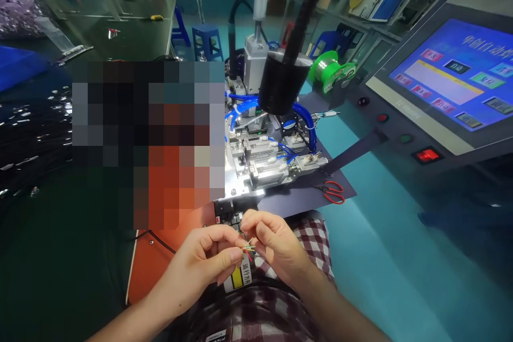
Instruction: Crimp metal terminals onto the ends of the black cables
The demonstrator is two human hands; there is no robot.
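Several thin coloured wires with fine loose ends, red, green and pale yellow point(249, 249), sit between my hands, above my lap and on the near side of the silver metal machine with blue tubing point(268, 168). Left hand point(212, 259): thumb and forefinger pressed together, pinching the wires close to their ends. Right hand point(282, 246): fingers curled, fingertips just beside the wire ends; cannot tell whether a strand is held there.

Surroundings: white label with a yellow block and black characters point(237, 277) just below the wires; red-handled scissors point(334, 192) on the dark sheet point(344, 192), apart from both hands; green spool of silvery wire point(327, 70) beyond.

Risks, my judgement:
- The ends fan out in different directions. If the left pinch loosens, strands could slip and cross.
- A strong pull by the right fingertips on one strand could bend it or drag it unevenly out of the bundle.
- Pinching too hard could kink the thin wires.
- The red end points down, away from the paler ones; a fingertip passing there could catch it.
- Fingers partly hide the bundle, so a missed strand is possible.
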